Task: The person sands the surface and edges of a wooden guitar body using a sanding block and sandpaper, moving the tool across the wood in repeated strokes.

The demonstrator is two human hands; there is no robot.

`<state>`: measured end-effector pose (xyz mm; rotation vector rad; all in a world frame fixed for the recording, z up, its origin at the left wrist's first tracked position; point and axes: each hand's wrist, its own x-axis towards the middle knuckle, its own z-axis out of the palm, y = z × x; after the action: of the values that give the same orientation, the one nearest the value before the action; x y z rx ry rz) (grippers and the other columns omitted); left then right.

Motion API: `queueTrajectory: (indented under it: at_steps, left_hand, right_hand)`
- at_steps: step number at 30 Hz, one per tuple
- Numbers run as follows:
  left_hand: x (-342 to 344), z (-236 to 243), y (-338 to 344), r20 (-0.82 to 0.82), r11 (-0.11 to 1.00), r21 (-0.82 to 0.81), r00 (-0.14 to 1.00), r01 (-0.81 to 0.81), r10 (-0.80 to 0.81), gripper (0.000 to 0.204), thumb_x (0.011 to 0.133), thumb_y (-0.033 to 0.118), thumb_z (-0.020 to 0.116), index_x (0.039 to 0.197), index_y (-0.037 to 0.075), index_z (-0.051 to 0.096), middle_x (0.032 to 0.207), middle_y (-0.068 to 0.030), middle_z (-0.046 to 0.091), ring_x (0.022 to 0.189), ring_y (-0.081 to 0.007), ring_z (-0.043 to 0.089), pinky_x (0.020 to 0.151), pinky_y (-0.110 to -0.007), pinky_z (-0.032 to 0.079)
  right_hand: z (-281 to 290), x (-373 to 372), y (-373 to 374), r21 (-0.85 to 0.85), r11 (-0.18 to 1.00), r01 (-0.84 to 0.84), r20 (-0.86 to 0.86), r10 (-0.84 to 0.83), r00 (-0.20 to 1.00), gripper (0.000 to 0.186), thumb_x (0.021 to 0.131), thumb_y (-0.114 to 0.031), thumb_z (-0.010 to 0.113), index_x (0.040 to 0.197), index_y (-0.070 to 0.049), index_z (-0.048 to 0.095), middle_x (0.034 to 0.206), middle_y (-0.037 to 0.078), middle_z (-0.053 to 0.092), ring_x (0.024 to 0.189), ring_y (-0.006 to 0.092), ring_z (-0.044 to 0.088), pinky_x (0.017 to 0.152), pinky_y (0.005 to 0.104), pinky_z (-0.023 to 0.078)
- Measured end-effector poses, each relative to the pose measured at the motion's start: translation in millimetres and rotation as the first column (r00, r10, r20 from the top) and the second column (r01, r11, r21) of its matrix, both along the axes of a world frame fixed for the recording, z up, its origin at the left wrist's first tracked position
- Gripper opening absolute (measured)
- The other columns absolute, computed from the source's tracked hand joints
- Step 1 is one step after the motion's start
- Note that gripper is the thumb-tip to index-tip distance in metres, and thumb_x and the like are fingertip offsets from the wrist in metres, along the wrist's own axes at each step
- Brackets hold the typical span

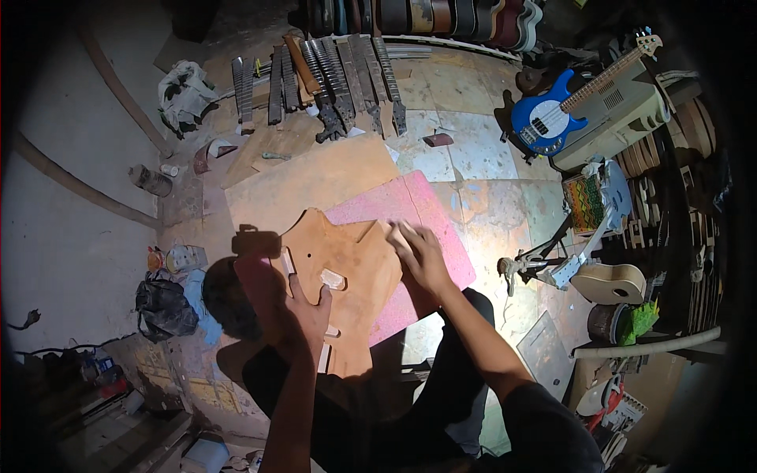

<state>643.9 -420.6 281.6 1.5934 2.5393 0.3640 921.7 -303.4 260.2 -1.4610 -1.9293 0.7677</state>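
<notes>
An unfinished wooden guitar body (pixel 359 268) lies tilted across my lap, its bare tan face up, with several routed cavities and a small dark hole. My left hand (pixel 306 315) grips its left side, the thumb and forefinger spread on the wood beside the middle cavity. At the upper right horn, my right hand (pixel 422 256) is closed, its fingers pressed to the edge and slightly blurred. Something small and pale shows at those fingertips, too smeared to name. Under the body lies a pink board (pixel 410 205).
A tan board (pixel 315 177) lies beyond, with several fretted guitar necks (pixel 339 79) behind it. A blue bass guitar (pixel 550 114) leans at the far right. Nearer stands a pale small guitar body (pixel 609 282). Left on the floor is a black plastic bag (pixel 164 306).
</notes>
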Motion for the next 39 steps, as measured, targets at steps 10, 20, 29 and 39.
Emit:
queueTrajectory:
  at_steps: [10,20,29,39]
  left_hand:
    - [9,2,2,0.236,0.998,0.059,0.971,0.017,-0.03,0.058,0.092,0.035,0.078,0.137,0.006,0.057,0.126,-0.0237,0.069,0.114,-0.0436,0.069,0.097,-0.051,0.055]
    - [-4,-41,-7,-0.103,0.973,0.221,0.993,0.072,-0.05,0.073,0.091,0.048,0.078,0.144,0.002,0.057,0.141,-0.0292,0.061,0.126,-0.047,0.062,0.11,-0.053,0.05]
    - [97,9,74,-0.037,0.594,0.074,0.597,0.801,-0.801,0.066,0.099,0.049,0.068,0.149,0.006,0.06,0.166,-0.01,0.048,0.159,-0.0359,0.031,0.118,-0.062,0.036]
    - [96,-14,112,0.106,0.637,-0.102,0.645,0.764,-0.757,0.081,0.102,0.059,0.058,0.163,0.007,0.046,0.173,-0.0116,0.039,0.163,-0.042,0.024,0.13,-0.064,0.02]
  right_hand:
    - [2,-10,31,0.041,0.998,0.045,0.042,-0.047,0.998,0.053,0.099,-0.026,0.073,0.15,-0.015,0.064,0.138,0.02,0.063,0.126,0.0413,0.059,0.109,0.052,0.046]
    - [42,38,-70,-0.639,0.711,-0.293,-0.766,-0.552,0.33,0.051,0.109,-0.025,0.064,0.156,-0.007,0.053,0.144,0.013,0.065,0.126,0.0273,0.068,0.108,0.0417,0.055]
    - [27,61,-68,-0.479,0.64,-0.6,-0.692,-0.696,-0.19,0.049,0.112,-0.032,0.056,0.155,-0.008,0.052,0.14,0.014,0.068,0.125,0.0291,0.069,0.11,0.0467,0.056]
    - [18,66,-58,-0.556,0.655,-0.512,-0.68,-0.713,-0.173,0.049,0.112,-0.034,0.057,0.155,-0.012,0.052,0.14,0.01,0.068,0.125,0.0265,0.068,0.107,0.0449,0.056]
